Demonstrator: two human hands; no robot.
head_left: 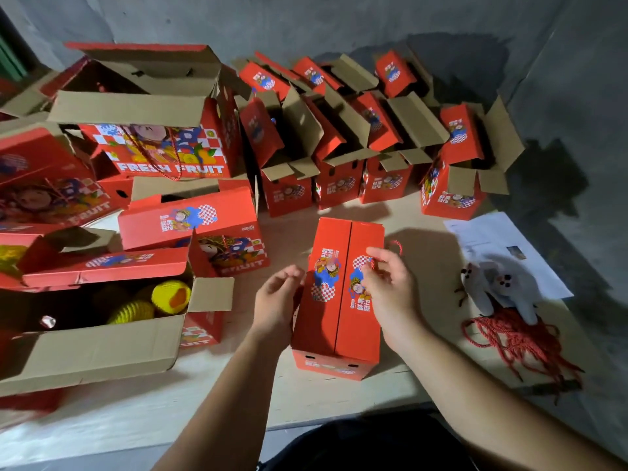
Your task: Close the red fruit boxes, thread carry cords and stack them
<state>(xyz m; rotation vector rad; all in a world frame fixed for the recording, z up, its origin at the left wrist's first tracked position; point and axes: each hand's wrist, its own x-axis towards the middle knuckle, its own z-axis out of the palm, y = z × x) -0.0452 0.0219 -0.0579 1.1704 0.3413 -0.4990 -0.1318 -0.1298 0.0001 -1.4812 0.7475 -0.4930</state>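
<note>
A closed red fruit box (334,321) stands on the table (258,396) right in front of me, both top flaps down. My right hand (387,283) rests on its right top flap and pinches a red carry cord (396,246) that loops off past the box's right edge. At the box's left side my left hand (277,300) has its fingers curled by the top edge; whether they hold anything is hidden. A pile of loose red cords (516,345) lies to the right.
Several open red boxes (339,158) stand in rows at the back. At left a large open box (102,317) holds yellow net-wrapped fruit (170,295), with closed boxes stacked behind. Grey gloves (499,287) and a paper sheet (492,232) lie at right.
</note>
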